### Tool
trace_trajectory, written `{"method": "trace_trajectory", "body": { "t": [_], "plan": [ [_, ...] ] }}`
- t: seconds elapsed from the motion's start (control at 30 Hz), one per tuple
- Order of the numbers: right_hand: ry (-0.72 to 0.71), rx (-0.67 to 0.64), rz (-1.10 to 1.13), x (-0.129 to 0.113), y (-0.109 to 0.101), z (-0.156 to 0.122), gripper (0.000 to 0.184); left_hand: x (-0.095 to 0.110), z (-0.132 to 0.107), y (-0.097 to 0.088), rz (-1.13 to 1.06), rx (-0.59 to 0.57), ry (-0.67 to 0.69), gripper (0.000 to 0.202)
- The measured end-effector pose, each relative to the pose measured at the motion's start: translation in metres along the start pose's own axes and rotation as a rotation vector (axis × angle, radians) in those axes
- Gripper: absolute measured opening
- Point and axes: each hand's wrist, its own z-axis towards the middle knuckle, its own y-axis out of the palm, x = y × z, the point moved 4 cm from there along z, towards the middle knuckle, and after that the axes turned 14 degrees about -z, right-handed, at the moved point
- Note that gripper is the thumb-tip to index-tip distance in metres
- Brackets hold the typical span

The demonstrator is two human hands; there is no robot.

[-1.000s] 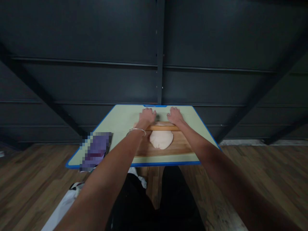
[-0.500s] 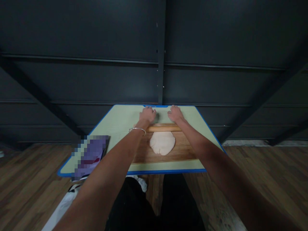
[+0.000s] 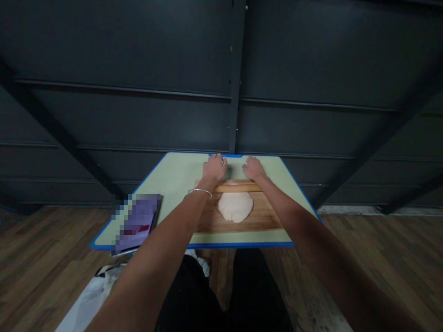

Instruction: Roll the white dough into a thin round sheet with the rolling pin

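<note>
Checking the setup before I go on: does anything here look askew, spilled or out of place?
One thing: the blurred purple item overhangs the near left edge of the green table. The dough lies whole on the wooden board; no spill shows.

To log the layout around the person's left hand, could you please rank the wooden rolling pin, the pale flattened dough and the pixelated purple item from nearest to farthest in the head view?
1. Wooden rolling pin: under the left hand, touching it.
2. Pale flattened dough: just behind the pin, on the wooden board.
3. Pixelated purple item: far left, at the mat's near corner.
</note>
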Motion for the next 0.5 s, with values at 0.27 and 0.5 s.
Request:
{"method": "trace_trajectory", "body": {
  "t": [0.27, 0.5],
  "plan": [
    [-0.030, -0.005, -0.007, -0.002, -0.004, -0.014, 0.043, -0.001, -0.012, 0.002, 0.004, -0.034, 0.006, 0.048],
    [-0.041, -0.016, -0.013, -0.004, -0.005, -0.033, 0.043, 0.001, -0.029, -0.004, -0.001, -0.051, -0.092, 0.053]
  ]
}}
